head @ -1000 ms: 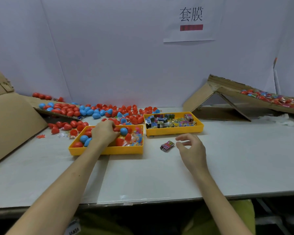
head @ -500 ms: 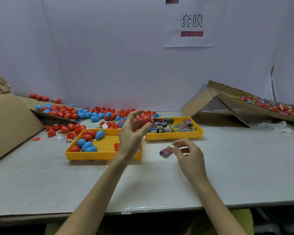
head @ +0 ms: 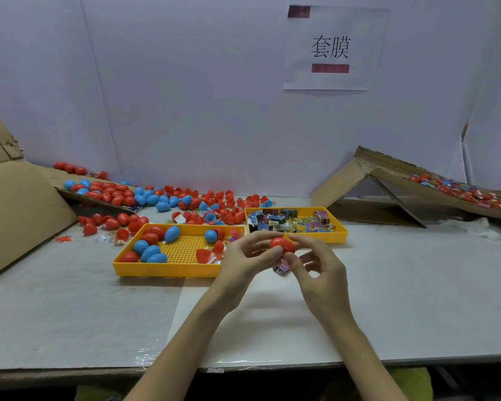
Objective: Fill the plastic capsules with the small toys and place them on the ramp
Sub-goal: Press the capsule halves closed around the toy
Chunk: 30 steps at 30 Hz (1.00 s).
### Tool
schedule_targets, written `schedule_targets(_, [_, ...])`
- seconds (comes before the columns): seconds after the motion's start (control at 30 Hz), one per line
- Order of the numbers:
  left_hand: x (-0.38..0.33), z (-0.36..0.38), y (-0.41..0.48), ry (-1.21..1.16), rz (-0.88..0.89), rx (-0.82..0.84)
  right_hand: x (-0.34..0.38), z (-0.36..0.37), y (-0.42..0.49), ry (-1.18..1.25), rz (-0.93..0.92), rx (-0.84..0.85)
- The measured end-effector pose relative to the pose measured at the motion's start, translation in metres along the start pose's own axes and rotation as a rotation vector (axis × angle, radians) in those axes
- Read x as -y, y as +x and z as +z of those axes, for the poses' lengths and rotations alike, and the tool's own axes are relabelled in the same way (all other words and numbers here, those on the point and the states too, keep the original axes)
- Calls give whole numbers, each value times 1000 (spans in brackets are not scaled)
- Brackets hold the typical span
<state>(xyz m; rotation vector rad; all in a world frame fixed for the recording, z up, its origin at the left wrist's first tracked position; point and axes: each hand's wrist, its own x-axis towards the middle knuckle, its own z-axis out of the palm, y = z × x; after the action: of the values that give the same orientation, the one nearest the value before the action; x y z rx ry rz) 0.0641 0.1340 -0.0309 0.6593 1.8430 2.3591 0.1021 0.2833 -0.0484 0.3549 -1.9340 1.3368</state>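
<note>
The left hand has lifted a red capsule out of the yellow tray and brought it to the right hand. Both hands now pinch it with curled fingertips, up over the middle of the table. The toy packet lies right under it, not inside yet.

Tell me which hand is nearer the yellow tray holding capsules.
Left. The left hand is at the right end of the capsule tray; the right hand is farther right, beyond the red capsule both hands pinch.
</note>
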Motion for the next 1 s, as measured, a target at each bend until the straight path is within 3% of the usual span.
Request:
schedule_targets(0.27, [1, 0, 2, -38, -56, 13, -3, 1, -1, -19, 51, 7])
schedule_targets(0.47, [3, 0, 2, -24, -124, 49, -7, 2, 0, 48, 193, 48])
schedule_targets(0.57, [4, -2, 5, -37, -154, 24, -21, 3, 1, -144, 252, 130])
schedule_targets(0.7, [4, -3, 7, -77, -204, -56, -35, 8, -1, -462, 239, 375])
schedule_targets(0.77, [5, -3, 7, -79, -219, -71, -35, 10, -2, -512, 223, 391])
schedule_targets(1.0, [13, 1, 8, 308, -121, -50, -35, 11, 5, -482, 241, 236])
